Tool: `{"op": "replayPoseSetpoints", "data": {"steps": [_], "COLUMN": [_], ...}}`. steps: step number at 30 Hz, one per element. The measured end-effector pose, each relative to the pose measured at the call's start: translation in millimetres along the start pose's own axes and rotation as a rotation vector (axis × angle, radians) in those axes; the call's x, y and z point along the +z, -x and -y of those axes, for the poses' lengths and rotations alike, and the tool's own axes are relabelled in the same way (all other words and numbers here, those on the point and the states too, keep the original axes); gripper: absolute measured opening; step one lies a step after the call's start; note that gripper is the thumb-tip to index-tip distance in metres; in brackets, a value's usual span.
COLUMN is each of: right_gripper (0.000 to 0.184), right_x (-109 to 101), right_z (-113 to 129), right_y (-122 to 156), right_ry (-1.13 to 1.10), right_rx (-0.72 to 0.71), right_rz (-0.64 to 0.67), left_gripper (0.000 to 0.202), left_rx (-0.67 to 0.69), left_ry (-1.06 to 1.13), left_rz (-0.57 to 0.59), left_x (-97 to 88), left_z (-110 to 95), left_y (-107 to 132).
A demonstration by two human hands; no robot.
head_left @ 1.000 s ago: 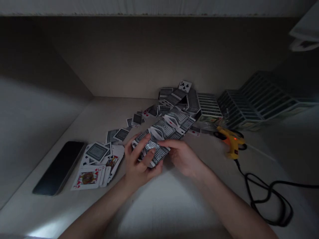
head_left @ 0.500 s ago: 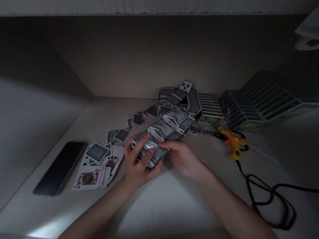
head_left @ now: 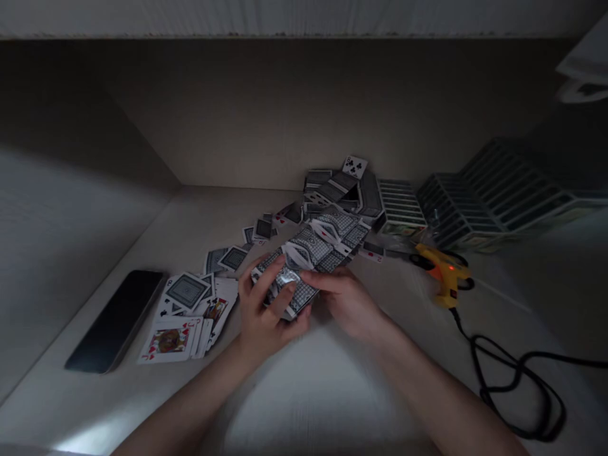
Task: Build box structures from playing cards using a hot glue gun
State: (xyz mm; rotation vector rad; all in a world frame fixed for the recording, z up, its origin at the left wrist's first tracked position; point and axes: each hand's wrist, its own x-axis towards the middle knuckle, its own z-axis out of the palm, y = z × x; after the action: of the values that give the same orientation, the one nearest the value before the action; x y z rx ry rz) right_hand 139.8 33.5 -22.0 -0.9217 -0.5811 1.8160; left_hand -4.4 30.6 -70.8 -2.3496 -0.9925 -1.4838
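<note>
Between my hands is a long structure built of playing cards (head_left: 304, 250), with grey patterned backs outward and curved, bowed cards along its top. My left hand (head_left: 268, 301) wraps around its near left end, fingers spread over the top face. The thumb and forefinger of my right hand (head_left: 342, 297) close on its near right edge; the other right fingers are partly hidden under it. A shiny patch shows on the face between my hands. The far end of the structure reaches up to a heap of loose cards (head_left: 332, 187).
A black phone (head_left: 116, 323) lies left, beside a spread of playing cards (head_left: 171, 339). On the right sit a yellow glue gun (head_left: 446, 275) with a lit red light, its black cable (head_left: 510, 367), and stepped card stacks (head_left: 479, 196). A wall (head_left: 285, 114) closes the back.
My right thumb has shifted slightly along the near edge of the card structure. The view has tilted a little; both hands keep their hold.
</note>
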Motion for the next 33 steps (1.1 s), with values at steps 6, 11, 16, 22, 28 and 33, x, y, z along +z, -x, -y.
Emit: {"op": "replayPoseSetpoints", "data": {"steps": [6, 11, 16, 22, 28, 33], "right_gripper": [0.023, 0.025, 0.024, 0.026, 0.026, 0.026], "right_x": [-1, -2, -2, -2, -3, -4], "right_z": [0, 1, 3, 5, 8, 10], "right_y": [0, -1, 0, 1, 0, 0], "right_ry": [0.005, 0.013, 0.018, 0.039, 0.019, 0.004], "right_rx": [0.004, 0.016, 0.014, 0.014, 0.039, 0.065], "right_rz": [-0.014, 0.005, 0.000, 0.016, 0.066, 0.081], "left_gripper": [0.040, 0.044, 0.042, 0.041, 0.044, 0.040], "left_rx": [0.012, 0.017, 0.032, 0.034, 0.029, 0.005], "left_ry": [0.005, -0.004, -0.001, -0.014, -0.004, -0.018], "left_rz": [-0.007, -0.006, -0.015, -0.004, -0.015, 0.002], "left_x": [0.5, 0.8, 0.7, 0.5, 2.1, 1.8], "left_z": [0, 1, 0, 0, 0, 1], "left_y": [1, 2, 0, -1, 1, 2]}}
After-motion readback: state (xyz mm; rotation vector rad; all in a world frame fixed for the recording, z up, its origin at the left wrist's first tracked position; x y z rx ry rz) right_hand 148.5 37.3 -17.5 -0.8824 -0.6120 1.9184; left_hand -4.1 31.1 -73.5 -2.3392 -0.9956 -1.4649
